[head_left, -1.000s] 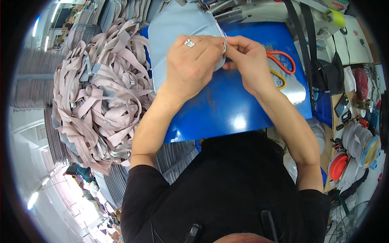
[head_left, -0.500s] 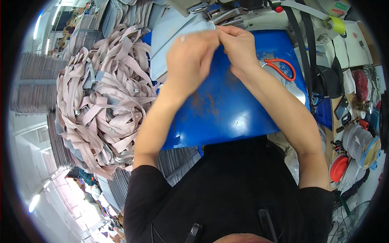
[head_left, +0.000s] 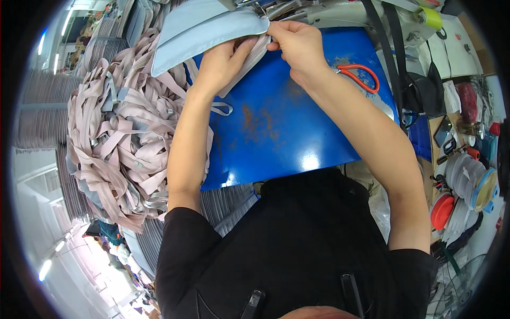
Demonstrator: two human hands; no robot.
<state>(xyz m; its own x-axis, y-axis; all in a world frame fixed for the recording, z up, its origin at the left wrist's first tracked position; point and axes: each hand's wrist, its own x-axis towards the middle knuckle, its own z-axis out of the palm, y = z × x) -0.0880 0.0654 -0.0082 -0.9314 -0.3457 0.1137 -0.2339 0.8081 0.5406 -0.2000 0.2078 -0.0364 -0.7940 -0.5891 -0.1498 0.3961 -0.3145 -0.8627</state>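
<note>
My left hand (head_left: 223,61) and my right hand (head_left: 297,42) both pinch a pale blue fabric piece (head_left: 204,29) with a beige strap (head_left: 247,61) tucked under its edge, at the far side of the blue table (head_left: 287,133). The fabric's right end lies against the sewing machine (head_left: 297,10) at the top of the view. The fingertips of both hands meet at the seam edge. Part of the strap hangs down below my left hand.
A big heap of beige straps (head_left: 122,138) lies to the left of the table. Orange-handled scissors (head_left: 358,74) rest on the blue surface right of my right forearm. Stacked discs, red lids and small tools (head_left: 467,186) crowd the right side.
Both hands have carried the blue fabric away from me toward the machine. The fabric now lies stretched out to the left instead of bunched under my hands.
</note>
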